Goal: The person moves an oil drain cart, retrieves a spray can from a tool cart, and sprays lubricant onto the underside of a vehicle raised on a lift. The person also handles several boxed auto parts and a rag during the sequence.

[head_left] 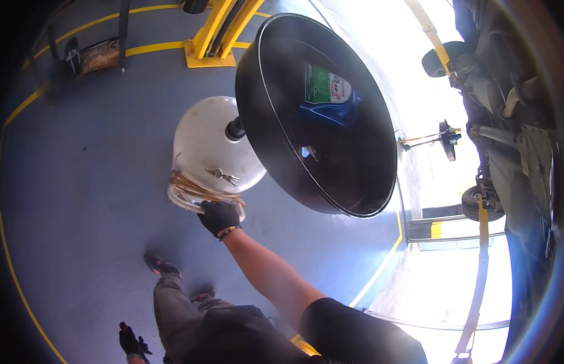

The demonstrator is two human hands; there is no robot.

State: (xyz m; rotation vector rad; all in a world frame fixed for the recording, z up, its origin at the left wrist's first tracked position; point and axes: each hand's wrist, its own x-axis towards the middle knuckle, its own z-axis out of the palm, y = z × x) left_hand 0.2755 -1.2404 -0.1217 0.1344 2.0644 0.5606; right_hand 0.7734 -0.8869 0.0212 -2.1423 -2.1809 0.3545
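Blue-grey floor (100, 182) fills your head view, glare washing out its right edge, where a car (512, 158) is cut off by the rim. Ahead of you stands a white tank (203, 145); a black pan (355, 173) hides its right edge and most of the stem (235, 129). Your gloved right hand (219, 218) is closed round the handle (184, 201) at the tank's near edge, fingertips hidden. Low at left, your left hand (131, 343) hangs loosely spread, apparently holding nothing.

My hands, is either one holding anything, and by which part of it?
The right hand grips the white tank by its handle, near the handle's right end; nothing shows in the left hand.
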